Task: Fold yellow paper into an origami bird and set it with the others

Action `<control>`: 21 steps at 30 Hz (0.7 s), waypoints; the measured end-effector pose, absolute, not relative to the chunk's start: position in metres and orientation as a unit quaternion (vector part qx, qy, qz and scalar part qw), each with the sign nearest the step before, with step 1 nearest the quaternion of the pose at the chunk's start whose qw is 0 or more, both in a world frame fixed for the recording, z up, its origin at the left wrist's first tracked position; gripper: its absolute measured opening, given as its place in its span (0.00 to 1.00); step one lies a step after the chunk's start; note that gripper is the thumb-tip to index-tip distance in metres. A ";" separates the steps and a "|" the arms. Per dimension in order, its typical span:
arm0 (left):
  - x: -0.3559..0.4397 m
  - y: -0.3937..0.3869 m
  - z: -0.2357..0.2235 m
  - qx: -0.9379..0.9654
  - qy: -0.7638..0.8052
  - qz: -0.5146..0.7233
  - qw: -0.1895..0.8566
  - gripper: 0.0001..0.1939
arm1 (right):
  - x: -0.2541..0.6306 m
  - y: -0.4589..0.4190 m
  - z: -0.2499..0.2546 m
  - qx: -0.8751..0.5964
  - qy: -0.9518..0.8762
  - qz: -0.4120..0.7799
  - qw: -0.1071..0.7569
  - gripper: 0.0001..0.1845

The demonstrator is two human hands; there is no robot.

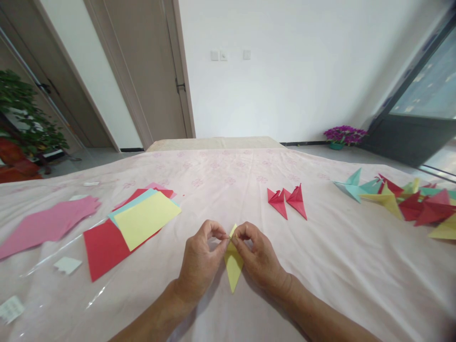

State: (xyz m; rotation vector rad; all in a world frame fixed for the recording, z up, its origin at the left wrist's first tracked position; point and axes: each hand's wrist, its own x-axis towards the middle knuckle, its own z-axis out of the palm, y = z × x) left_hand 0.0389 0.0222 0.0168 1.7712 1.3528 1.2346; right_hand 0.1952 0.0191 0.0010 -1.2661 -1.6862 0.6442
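A folded piece of yellow origami paper [233, 268] stands between my hands at the near middle of the table, its long point toward me. My left hand [203, 251] pinches its upper part from the left, thumb against forefinger. From the right, my right hand [258, 254] pinches the same part, and the fingertips of both hands nearly meet. The fingers hide the small fold they grip. Beyond my right hand lie two red folded paper cranes [287, 201], side by side.
Yellow, blue and red paper sheets [147, 221] overlap at the left, beside a pink paper stack [50, 225]. Several finished paper cranes [413, 202] are heaped at the right edge. A pale patterned cloth [221, 180] covers the table. White paper scraps [67, 265] lie near left.
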 end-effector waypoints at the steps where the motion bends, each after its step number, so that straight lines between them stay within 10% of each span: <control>1: 0.039 0.023 0.016 0.665 0.505 0.463 0.299 0.04 | 0.195 0.019 0.002 -0.514 -0.678 0.268 0.453 0.06; 21: 0.040 0.017 0.015 0.606 0.498 0.458 0.419 0.13 | 0.200 0.015 0.007 -0.509 -0.649 0.309 0.474 0.05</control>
